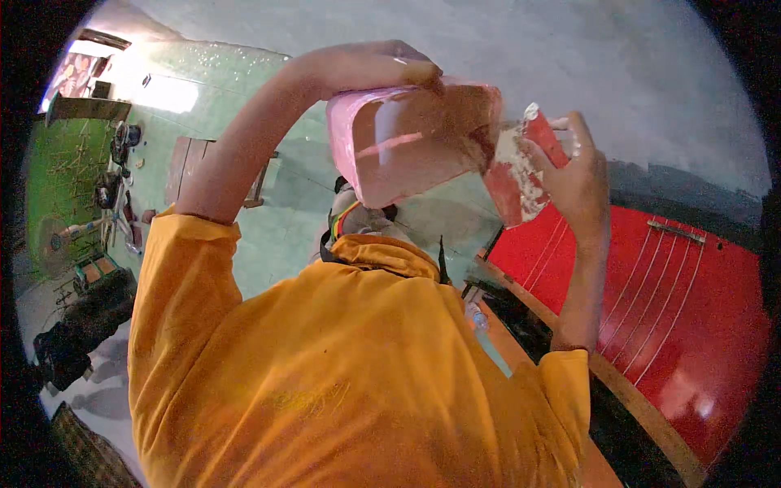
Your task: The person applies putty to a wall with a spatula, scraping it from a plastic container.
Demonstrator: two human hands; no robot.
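Observation:
A pink plastic tub (346,146) is tilted in front of me at the upper middle. My left hand (386,67) grips its far rim from above, fingers bent over the edge. The inside looks brownish, and what it holds is hard to make out. To the right of the tub, my right hand (576,175) is closed around the red handle of a plastering float (506,189). Whitish paste is smeared over the float's red plate and handle, with some on my fingers. The float's left edge is right by the tub's right side; whether they touch is unclear.
A grey wall (553,49) rises ahead. On the right lies a glossy red panel (651,301) with thin cords across it, edged by a wooden strip. A small wooden table (189,167), a fan (57,244) and scattered items stand left on pale green floor tiles.

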